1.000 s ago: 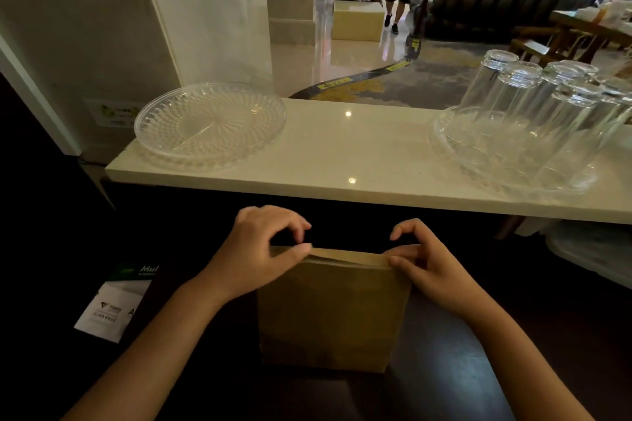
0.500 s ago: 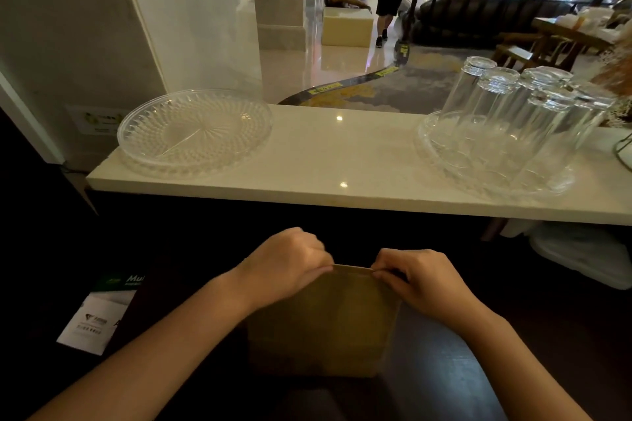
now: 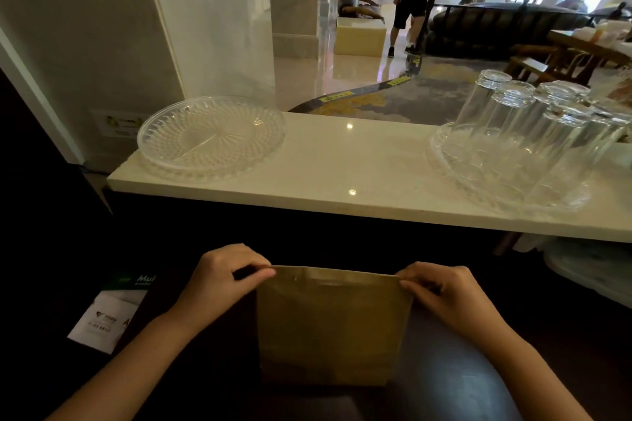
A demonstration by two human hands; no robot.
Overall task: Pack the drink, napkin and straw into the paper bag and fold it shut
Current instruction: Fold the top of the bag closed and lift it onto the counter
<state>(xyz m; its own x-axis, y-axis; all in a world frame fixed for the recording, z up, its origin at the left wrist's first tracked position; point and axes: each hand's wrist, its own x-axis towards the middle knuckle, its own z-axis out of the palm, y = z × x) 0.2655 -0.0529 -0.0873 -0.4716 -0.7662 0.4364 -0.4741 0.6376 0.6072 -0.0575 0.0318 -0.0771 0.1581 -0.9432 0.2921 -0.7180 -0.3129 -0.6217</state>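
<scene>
view: head, single | faces: forward and down | near: paper bag (image 3: pixel 333 325) | far: white counter (image 3: pixel 359 164)

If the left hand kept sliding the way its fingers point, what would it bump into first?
The left hand points right, along the folded top of the bag. Going straight on, it would most likely meet the right hand, which pinches the opposite corner. Nothing else shows between them, though depth is hard to judge.
</scene>
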